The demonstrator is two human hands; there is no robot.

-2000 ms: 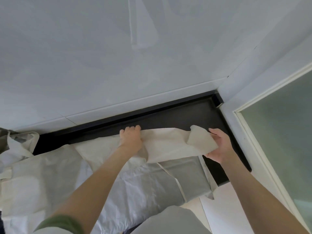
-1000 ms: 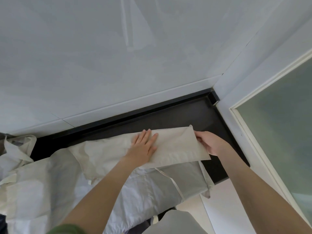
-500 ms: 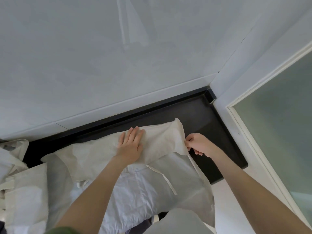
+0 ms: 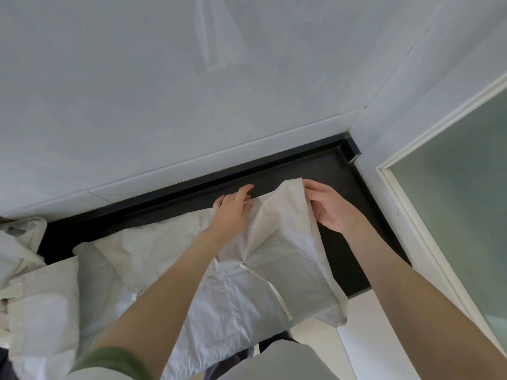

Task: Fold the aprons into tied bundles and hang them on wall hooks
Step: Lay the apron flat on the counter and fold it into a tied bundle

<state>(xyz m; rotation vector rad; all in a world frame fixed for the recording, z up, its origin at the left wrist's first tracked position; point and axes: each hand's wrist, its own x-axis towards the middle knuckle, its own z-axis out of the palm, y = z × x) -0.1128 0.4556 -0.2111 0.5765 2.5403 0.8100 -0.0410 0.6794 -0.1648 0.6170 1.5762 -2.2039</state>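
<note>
A cream apron (image 4: 288, 259) lies spread over the black counter (image 4: 345, 182) in front of me. My left hand (image 4: 233, 211) rests flat on its far edge, fingers stretched toward the wall. My right hand (image 4: 330, 208) pinches the apron's right corner and holds it lifted, so the cloth rises in a peak between both hands. A thin strap (image 4: 277, 293) trails down across the apron's front. The lower right part of the apron hangs over the counter's near edge.
More cream aprons (image 4: 35, 272) lie heaped at the left of the counter. A white wall (image 4: 164, 105) rises right behind it, with a faint pale cloth shape (image 4: 219, 37) high up. A frosted glass door (image 4: 461, 215) stands at the right.
My right hand has lifted the apron's right corner up and toward the wall. My left hand slid right and further back along the cloth. The camera tilted slightly.
</note>
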